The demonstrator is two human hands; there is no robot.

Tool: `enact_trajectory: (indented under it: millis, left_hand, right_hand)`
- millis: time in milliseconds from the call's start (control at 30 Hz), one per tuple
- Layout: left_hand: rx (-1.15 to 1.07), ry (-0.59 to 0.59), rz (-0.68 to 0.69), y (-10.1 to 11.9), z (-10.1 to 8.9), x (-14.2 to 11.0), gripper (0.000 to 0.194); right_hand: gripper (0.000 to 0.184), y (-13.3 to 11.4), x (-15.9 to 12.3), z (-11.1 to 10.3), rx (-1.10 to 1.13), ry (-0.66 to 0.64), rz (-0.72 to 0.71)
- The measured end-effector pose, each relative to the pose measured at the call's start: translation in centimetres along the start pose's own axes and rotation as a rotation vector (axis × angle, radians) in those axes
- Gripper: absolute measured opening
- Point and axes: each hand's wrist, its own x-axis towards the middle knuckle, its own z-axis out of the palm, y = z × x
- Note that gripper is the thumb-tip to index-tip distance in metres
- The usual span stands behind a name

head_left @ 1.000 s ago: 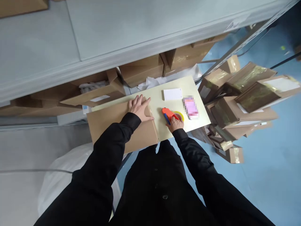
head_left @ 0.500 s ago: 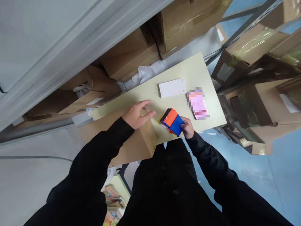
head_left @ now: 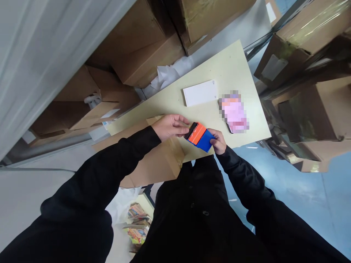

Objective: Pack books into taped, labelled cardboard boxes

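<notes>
An orange and blue tape dispenser (head_left: 197, 134) with a black toothed edge is held over the table, above its near side. My right hand (head_left: 217, 141) grips it by the blue end. At the black edge, the thumb and fingers of my left hand (head_left: 173, 127) close in a pinch. Whether a tape end lies between those fingertips is too small to see. Below my left forearm, a brown cardboard box (head_left: 153, 164) lies at the table's near left, partly covered by the sleeve.
On the pale table (head_left: 230, 69) lie a white flat box (head_left: 200, 93) and a phone with a blurred pink screen (head_left: 234, 113). Large cartons (head_left: 148, 54) line the far side. More cartons (head_left: 309, 113) are stacked on the right. Colourful packets (head_left: 138, 226) lie low at left.
My left hand has moved right to the dispenser's black edge, and its spread fingers have closed. The dispenser has turned slightly in my right hand. The whole view has shifted and tilted.
</notes>
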Motion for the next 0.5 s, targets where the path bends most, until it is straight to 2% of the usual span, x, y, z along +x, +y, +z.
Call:
enact_trajectory:
  millis: [133,233,300,400,500]
  left_hand:
    - [-0.071,-0.086,-0.013,0.7,-0.4,-0.6,0.039]
    - [-0.005,-0.107,-0.069,2.0,-0.8,-1.2,0.039]
    - [0.13,-0.04,-0.099,2.8,-0.6,-1.4,0.047]
    - [0.418,0.104,-0.075,3.5,0.1,-0.7,0.057]
    - [0.637,0.143,-0.104,3.7,0.5,0.9,0.065]
  right_hand:
    - [0.032,-0.1,-0.3,-0.3,0.002,0.015,-0.008]
    - [0.032,-0.5,-0.7,-0.5,-0.031,0.041,0.003]
    - [0.034,-1.0,-1.0,-0.5,-0.068,0.045,0.018]
    - [0.045,-1.7,-1.2,-0.1,-0.125,0.085,0.064]
    - [0.054,-2.1,-1.0,0.8,-0.157,0.157,0.14]
